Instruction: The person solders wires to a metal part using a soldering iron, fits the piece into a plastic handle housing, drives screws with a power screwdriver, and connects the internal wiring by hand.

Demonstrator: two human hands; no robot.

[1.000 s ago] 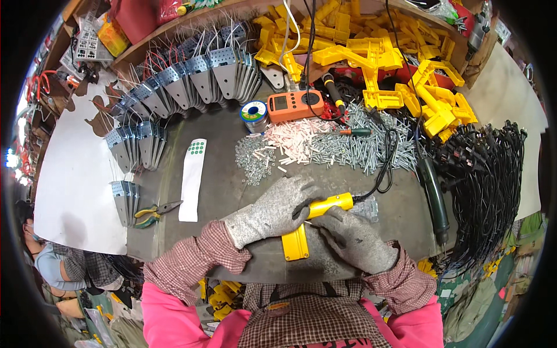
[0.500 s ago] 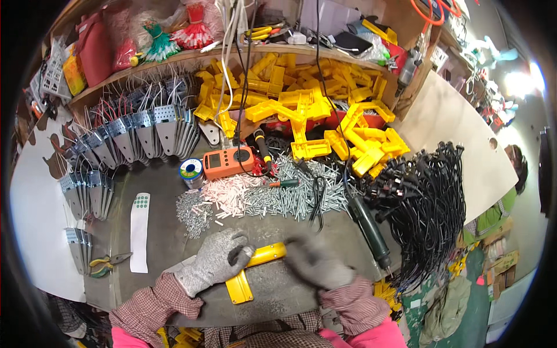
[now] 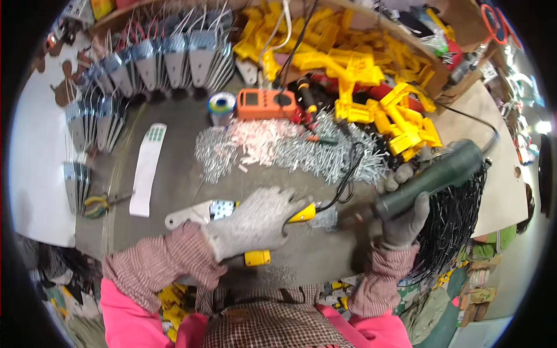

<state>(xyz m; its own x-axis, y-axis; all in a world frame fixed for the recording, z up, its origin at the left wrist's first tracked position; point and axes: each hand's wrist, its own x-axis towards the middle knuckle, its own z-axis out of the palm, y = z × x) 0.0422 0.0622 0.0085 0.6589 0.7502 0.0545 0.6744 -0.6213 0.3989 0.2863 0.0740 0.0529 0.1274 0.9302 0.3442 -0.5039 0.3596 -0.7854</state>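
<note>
My left hand (image 3: 255, 220), in a grey knit glove, closes over a yellow plastic housing (image 3: 304, 213), which it mostly hides. From under the glove a silver metal plate (image 3: 190, 214) sticks out to the left, and a black cord (image 3: 336, 200) meets the housing's right end. The housing's lower yellow arm (image 3: 257, 257) shows below the palm. In my right hand (image 3: 403, 223), also gloved, is a dark green electric screwdriver (image 3: 435, 178), held tilted with its blurred tip end pointing left toward the housing. A small translucent piece (image 3: 326, 218) lies between the two.
Behind my hands lie piles of screws (image 3: 325, 153), pink sleeves (image 3: 255, 139) and clear small parts (image 3: 214, 153). An orange meter (image 3: 266, 104) and solder spool (image 3: 221, 108) stand beyond. Metal plates (image 3: 197, 61), pliers (image 3: 97, 205) and a white strip (image 3: 148, 171) are left; black cords (image 3: 449, 232) right.
My right hand, empty-looking and blurred before, now holds the electric screwdriver, lifted from the table. A metal plate and cord now show at the yellow housing. The view has shifted, things appearing higher.
</note>
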